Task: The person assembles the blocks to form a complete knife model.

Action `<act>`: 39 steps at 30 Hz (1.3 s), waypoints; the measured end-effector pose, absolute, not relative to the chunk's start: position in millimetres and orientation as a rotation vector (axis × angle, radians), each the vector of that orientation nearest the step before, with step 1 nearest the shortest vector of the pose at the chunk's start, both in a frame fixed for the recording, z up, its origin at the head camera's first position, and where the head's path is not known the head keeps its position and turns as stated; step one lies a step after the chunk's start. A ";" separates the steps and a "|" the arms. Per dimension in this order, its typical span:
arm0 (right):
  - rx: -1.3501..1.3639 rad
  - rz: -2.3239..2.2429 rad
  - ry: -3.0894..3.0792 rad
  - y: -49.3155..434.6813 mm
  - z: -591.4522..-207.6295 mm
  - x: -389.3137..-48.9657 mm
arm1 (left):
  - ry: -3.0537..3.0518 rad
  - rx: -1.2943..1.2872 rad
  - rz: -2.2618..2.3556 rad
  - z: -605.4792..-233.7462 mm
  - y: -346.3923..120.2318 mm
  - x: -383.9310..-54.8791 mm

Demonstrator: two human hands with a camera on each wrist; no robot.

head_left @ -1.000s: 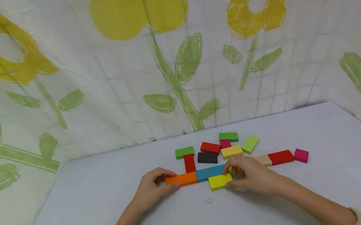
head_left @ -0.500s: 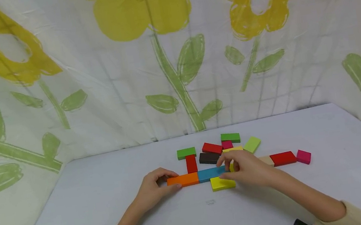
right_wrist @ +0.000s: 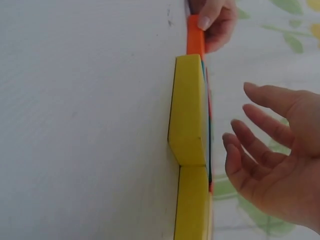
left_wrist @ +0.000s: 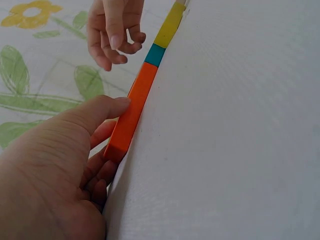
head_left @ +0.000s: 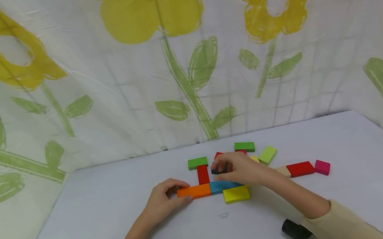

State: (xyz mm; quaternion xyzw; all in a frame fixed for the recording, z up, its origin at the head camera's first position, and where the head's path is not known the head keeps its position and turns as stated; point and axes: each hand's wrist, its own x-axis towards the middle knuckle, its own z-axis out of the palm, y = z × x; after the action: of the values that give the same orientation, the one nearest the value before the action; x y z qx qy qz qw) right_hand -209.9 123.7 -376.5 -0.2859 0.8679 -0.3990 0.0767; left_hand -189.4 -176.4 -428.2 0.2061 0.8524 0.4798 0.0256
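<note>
My left hand (head_left: 163, 201) holds the left end of an orange block (head_left: 195, 192), thumb along its near side and fingers at the far side. Against the orange block lies a blue block (head_left: 220, 186), partly covered by my right hand (head_left: 240, 168). That hand hovers over the row, thumb and fingers spread apart with nothing between them, as the right wrist view also shows. Its fingertips overlap a black block (head_left: 215, 171) in the head view. Just in front of the blue block sits a yellow block (head_left: 236, 194); another yellow block (right_wrist: 191, 200) shows in the right wrist view.
Behind the row lie a red block (head_left: 203, 174), a green block (head_left: 197, 162), another green block (head_left: 244, 146) and a lime block (head_left: 267, 155). The row's right part has a beige block (head_left: 283, 171) and a red block (head_left: 301, 169), with a pink block (head_left: 322, 167) beyond.
My right hand has let go of the front yellow block, lifted and moved back and left toward the black block. My left hand stays on the orange block.
</note>
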 end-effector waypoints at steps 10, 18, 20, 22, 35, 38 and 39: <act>-0.826 -1.108 2.574 98.6 -380.5 -230.0 | 2.622 0.648 1.483 -429.8 -178.4 -189.7; -0.764 -1.017 2.594 89.0 -382.0 -242.5 | 2.628 0.659 1.483 -429.9 -177.7 -190.4; -0.742 -0.983 2.602 87.0 -381.9 -244.5 | 2.627 0.659 1.484 -429.7 -177.6 -190.4; -0.721 -0.964 2.603 85.2 -381.3 -245.9 | 2.632 0.657 1.478 -429.6 -177.6 -190.3; -0.681 -0.903 2.668 73.0 -380.6 -256.4 | 2.638 0.645 1.458 -428.4 -177.7 -189.8; -0.694 -0.864 2.688 70.9 -381.9 -258.8 | 2.637 0.649 1.462 -428.5 -177.7 -189.5; -0.693 -0.852 2.693 70.1 -382.1 -259.3 | 2.637 0.650 1.463 -428.6 -177.7 -189.4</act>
State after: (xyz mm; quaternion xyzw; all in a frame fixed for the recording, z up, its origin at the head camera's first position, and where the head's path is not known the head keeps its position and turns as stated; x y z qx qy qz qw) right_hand -259.3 70.1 -382.1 -0.2368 0.9196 -0.2909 0.1165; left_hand -189.4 -177.7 -428.6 0.2105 0.8545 0.4741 0.0284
